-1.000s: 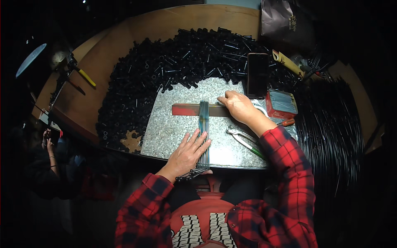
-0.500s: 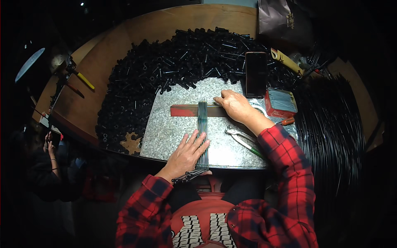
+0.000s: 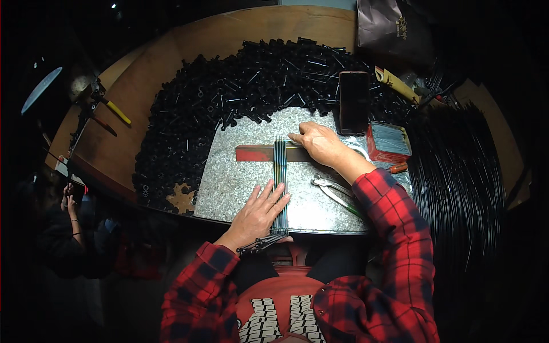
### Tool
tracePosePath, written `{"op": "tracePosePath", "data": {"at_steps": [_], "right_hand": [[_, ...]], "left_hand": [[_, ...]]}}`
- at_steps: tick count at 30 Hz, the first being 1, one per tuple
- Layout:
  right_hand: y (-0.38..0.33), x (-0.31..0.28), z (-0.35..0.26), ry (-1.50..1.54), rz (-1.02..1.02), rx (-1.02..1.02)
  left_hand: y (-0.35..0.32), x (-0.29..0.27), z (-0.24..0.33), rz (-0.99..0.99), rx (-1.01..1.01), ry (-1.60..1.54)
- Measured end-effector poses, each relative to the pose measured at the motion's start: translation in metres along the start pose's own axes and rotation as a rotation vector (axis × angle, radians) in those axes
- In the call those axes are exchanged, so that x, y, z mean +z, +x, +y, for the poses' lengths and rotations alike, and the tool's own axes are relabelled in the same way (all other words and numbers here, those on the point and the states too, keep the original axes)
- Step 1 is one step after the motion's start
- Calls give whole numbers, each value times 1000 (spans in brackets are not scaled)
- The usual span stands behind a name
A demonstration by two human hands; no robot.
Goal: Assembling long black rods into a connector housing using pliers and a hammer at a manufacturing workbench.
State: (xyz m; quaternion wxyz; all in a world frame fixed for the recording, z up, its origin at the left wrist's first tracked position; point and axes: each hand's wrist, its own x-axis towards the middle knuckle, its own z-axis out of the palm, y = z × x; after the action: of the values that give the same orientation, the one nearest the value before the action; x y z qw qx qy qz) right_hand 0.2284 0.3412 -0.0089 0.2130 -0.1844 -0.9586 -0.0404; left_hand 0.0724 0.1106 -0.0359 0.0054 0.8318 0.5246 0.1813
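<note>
Rods [image 3: 280,168], slim, dark and bluish, lie side by side in a flat row in front of you, their far ends across a long bar [image 3: 251,153] with a red left end, on the speckled grey worktop [image 3: 226,188]. Your left hand [image 3: 254,220] spreads its fingers, nearly straight, over the near part of the row, with the thumb showing below it, so that it has hold of the rods; their near ends, bent and black-tipped, project past the worktop's front edge beside your wrist. Your right hand [image 3: 323,146] is partly curled over the bar, its index finger extended to the rods' far tips; whether it pinches anything you cannot tell. To the right of the row lie green-handled pliers [image 3: 337,195]; beyond your right wrist stands a red box [image 3: 391,156] of thin pale pins, near a dark phone [image 3: 354,103]. A heap of small black parts [image 3: 251,86] curves around the worktop's far and left sides.
</note>
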Motion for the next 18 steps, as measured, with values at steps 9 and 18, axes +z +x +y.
{"op": "tracePosePath", "data": {"at_steps": [9, 18], "right_hand": [[8, 8, 0, 27, 46, -7], [12, 12, 0, 87, -15, 59]], "left_hand": [[2, -1, 0, 4, -3, -3], [1, 2, -1, 0, 9, 46]]}}
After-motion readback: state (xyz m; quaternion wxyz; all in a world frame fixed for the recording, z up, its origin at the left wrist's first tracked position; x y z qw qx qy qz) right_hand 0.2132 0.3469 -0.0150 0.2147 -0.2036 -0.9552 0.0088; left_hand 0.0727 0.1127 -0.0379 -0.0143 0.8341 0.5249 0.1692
